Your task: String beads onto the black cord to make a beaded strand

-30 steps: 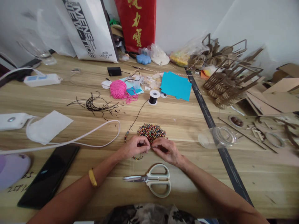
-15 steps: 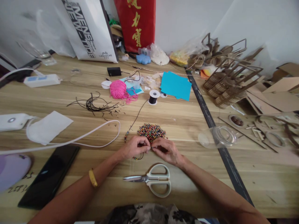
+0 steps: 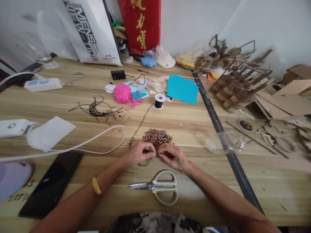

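Both hands meet at the near edge of a heap of small multicoloured beads (image 3: 157,137). My left hand (image 3: 139,153) is closed in a pinch on a thin black cord (image 3: 142,125); threaded beads show on it beyond the hand, and a short beaded loop hangs below the fingers. From there the cord runs back to a spool (image 3: 159,102). Almost touching the left fingertips, my right hand (image 3: 173,156) is pinched too, with a tiny dark speck at its fingertips that I cannot make out. Pale-handled scissors (image 3: 155,187) lie nearer to me, blades pointing left.
A phone (image 3: 51,184) and a white cable (image 3: 97,134) lie on the left. Black cord scraps (image 3: 99,108), pink yarn (image 3: 122,93) and blue sheets (image 3: 182,89) are farther back. At right are a clear plastic container (image 3: 227,142) and small brown baskets (image 3: 233,92).
My hands hold almost the same pinched pose throughout. The view has shifted very slightly; no object has visibly moved.
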### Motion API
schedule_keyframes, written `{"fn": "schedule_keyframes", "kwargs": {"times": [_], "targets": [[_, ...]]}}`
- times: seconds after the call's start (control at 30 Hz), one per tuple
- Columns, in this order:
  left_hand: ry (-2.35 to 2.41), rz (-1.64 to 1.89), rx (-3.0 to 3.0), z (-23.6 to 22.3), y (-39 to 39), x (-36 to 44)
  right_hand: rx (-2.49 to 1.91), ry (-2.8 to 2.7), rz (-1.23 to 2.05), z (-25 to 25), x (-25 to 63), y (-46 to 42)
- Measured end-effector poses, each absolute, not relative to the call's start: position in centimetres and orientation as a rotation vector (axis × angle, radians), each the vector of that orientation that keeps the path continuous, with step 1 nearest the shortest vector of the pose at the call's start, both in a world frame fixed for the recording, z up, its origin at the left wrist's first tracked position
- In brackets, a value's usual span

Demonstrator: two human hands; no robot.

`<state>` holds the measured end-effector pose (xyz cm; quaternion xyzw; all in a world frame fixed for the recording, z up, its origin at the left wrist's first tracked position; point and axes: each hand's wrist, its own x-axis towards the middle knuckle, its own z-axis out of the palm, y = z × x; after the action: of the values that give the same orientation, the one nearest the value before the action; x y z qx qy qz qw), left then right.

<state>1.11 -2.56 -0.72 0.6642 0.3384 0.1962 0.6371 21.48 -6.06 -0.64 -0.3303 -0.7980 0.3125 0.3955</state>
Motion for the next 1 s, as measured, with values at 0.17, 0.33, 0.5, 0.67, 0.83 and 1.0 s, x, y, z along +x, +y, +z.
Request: {"fn": "schedule_keyframes", "kwargs": {"times": [0.17,0.33,0.5,0.67,0.83,1.0], "targets": [[0.757,0.450,1.524,-0.85,-2.53,1.04,-0.832,-2.023,0.798,-0.59,21.51,-6.07],[0.758,0.447,1.533,-0.80,-2.56,0.99,-0.829,-2.019,0.787,-0.62,21.48,-6.06],[0.764,0.433,1.533,-0.47,-2.57,1.04,-0.831,-2.029,0.789,-0.66,21.50,-6.03],[0.765,0.429,1.525,-0.47,-2.52,1.01,-0.823,-2.019,0.799,-0.77,21.53,-6.03],[0.758,0.428,1.512,-0.30,-2.50,0.97,-0.827,-2.015,0.799,-0.76,21.55,-6.05],[0.760,0.425,1.515,-0.21,-2.53,1.02,-0.838,-2.017,0.801,-0.73,21.60,-6.12]]}}
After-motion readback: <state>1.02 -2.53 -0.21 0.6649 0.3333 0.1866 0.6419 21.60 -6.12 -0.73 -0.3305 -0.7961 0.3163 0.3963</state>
